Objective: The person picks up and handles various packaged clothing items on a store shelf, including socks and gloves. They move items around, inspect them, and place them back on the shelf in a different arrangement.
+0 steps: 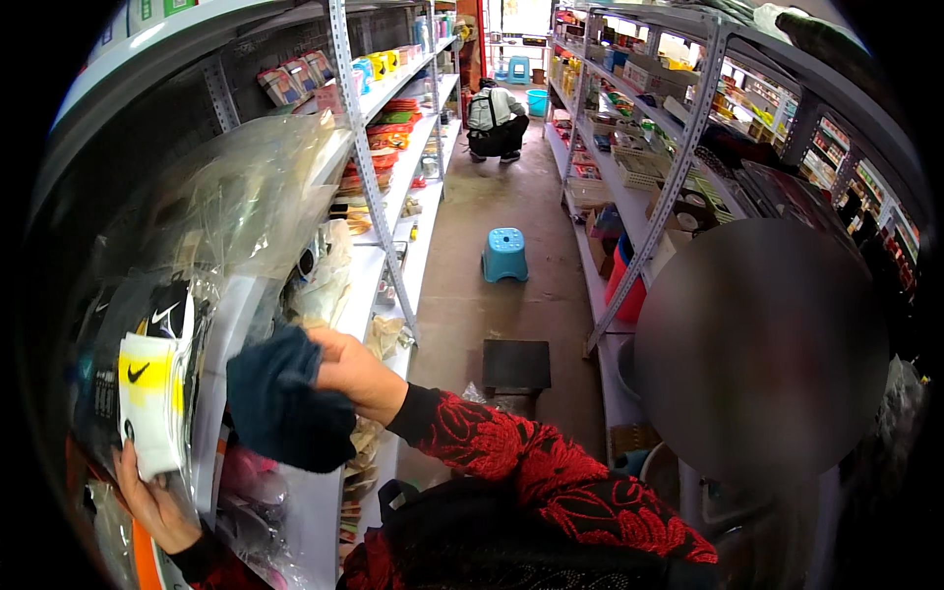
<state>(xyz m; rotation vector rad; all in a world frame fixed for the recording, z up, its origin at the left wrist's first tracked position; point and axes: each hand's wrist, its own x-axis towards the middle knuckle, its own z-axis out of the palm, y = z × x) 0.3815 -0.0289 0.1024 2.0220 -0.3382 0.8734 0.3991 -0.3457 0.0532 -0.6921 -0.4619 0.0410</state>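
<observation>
My right hand [359,374] reaches across to the left shelving, its fingers closed on a bunched dark blue cloth item [287,403]. What kind of garment it is, I cannot tell from its folds. At the lower left, my left hand [152,506] grips the lower end of a folded pair of white and yellow socks [149,403] with a dark mark on it. Black packaged socks [106,339] lie right behind this pair. A large clear plastic bag [221,192] spreads over the shelf above them.
Metal shelving [369,177] with mixed goods lines the left side, and more shelving [678,187] the right. A blue stool [505,256] and a low black stool [517,365] stand in the aisle. Farther along, a person [495,120] crouches. A blurred round patch hides the right foreground.
</observation>
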